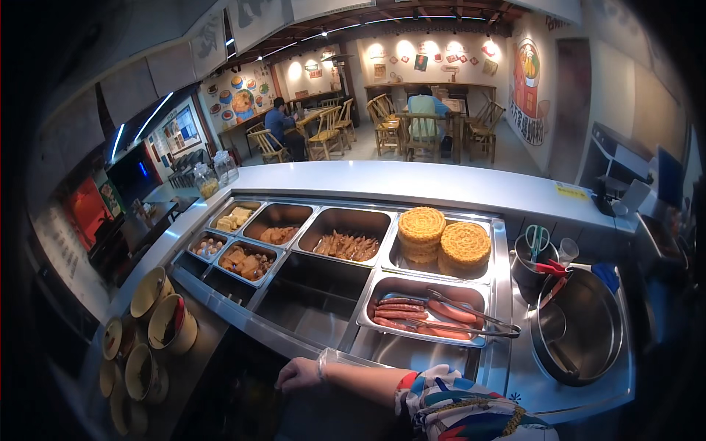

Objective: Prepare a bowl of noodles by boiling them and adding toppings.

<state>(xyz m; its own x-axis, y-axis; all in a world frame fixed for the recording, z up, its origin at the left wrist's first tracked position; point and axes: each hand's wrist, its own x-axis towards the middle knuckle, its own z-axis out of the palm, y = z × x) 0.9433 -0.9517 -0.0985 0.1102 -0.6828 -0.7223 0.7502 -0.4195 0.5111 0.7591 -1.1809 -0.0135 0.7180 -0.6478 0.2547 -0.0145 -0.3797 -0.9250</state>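
Note:
My right hand (299,375), with a clear plastic glove cuff at the wrist, hangs over the dark area at the counter's near edge. Its fingers curl downward, and whether anything is in them is hidden. My left hand is out of view. Beyond the right forearm, a steel pan (364,308) holds sausages (402,313), with steel tongs (469,320) lying across them. Behind it, stacked round noodle cakes (422,227) fill another pan. Braised chicken feet (346,246) lie in the middle pan, and smaller pans hold tofu pieces (234,219), eggs (207,247) and brown stewed food (246,263).
Several enamel containers (172,322) stand at the left. At the right are a large steel pot (593,325), scissors (536,240) in a holder and a red-handled utensil (553,268). Glass jars (207,182) sit on the white ledge (353,176). Two people sit at tables beyond.

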